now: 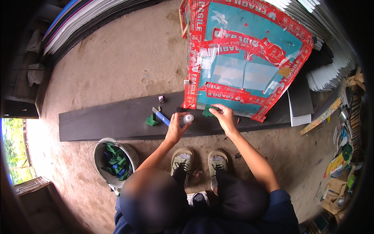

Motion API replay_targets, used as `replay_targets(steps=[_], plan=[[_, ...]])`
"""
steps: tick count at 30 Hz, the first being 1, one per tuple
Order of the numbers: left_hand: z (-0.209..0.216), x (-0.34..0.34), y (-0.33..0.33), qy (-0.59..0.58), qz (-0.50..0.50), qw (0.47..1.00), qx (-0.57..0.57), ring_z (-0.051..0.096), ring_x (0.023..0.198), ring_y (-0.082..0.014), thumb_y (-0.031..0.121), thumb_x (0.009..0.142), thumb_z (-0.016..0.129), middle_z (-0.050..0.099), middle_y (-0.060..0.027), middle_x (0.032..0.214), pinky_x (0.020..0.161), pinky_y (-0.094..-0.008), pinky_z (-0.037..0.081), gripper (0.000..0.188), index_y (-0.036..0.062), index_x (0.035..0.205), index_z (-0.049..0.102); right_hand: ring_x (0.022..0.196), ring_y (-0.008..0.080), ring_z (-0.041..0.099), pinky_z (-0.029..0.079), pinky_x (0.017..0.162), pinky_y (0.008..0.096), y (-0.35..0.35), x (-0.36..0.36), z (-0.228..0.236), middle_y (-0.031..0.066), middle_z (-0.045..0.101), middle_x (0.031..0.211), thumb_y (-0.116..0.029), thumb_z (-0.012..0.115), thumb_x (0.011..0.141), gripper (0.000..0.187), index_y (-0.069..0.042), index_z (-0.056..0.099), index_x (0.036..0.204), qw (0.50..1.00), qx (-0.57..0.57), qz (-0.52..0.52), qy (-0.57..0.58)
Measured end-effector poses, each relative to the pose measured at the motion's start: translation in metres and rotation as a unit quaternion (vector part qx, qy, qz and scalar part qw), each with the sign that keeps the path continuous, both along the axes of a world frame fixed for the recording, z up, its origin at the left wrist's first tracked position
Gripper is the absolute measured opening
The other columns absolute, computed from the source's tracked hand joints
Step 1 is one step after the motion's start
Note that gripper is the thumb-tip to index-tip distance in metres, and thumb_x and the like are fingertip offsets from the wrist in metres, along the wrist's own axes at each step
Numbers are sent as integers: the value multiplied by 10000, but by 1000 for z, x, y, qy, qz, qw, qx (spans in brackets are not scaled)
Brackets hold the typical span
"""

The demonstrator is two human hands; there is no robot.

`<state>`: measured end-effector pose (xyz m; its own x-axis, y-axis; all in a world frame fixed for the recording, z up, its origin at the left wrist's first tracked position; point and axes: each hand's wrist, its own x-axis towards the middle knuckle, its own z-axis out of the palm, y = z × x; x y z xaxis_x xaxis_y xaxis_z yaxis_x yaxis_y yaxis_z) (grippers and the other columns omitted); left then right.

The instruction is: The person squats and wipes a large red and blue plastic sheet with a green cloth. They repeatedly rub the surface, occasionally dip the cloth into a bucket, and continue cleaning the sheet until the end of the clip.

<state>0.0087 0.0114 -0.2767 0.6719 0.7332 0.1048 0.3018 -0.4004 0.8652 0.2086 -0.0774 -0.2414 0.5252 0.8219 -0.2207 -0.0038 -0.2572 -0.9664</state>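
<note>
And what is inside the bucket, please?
Inside the bucket lie crumpled green cloth pieces with a few blue pieces. Whatever lies below this top layer is covered.

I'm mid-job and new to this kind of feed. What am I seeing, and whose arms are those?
No machine here: these are a person's bare hands. The one picture comes from a fisheye camera on their head, looking down, so edges curve and their shoes show too. The left hand holds what looks like a small bottle; the right hand pinches a green scrap. On the dark board lie a blue tool and another scrap. A bucket of green and blue pieces stands at left.
</note>
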Motion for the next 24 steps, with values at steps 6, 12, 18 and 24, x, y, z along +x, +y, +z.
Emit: replay_targets(steps=[6,12,18,24], plan=[[35,16,-6,-55,-19,996,-62,582,954,-285,178,764,693,570,-184,1045,820,-380,455,488,31,1141,420,805,58,560,438,745,197,-4,-5,19,40,642,920,-104,646,822,268,48,611,1041,999,-6,-22,28],[72,26,-3,-4,-22,1000,-1,610,848,-316,190,737,713,569,-158,985,715,-385,502,459,29,1087,464,825,48,554,437,707,222,-4,-20,38,25,641,918,-123,622,841,237,1,622,1043,986,2,-63,156],[96,36,-3,73,-27,993,87,614,796,-309,172,698,726,564,-120,931,657,-394,516,394,34,998,510,672,12,460,335,577,196,-9,-18,19,-43,596,809,-164,604,848,228,-45,639,1039,969,26,-79,233],[98,38,2,109,-78,960,246,616,811,-264,179,669,738,575,-79,925,681,-351,519,404,52,1005,555,742,30,506,372,638,215,-12,-16,18,-33,605,887,-171,590,853,194,-60,627,1006,950,26,-81,299]])
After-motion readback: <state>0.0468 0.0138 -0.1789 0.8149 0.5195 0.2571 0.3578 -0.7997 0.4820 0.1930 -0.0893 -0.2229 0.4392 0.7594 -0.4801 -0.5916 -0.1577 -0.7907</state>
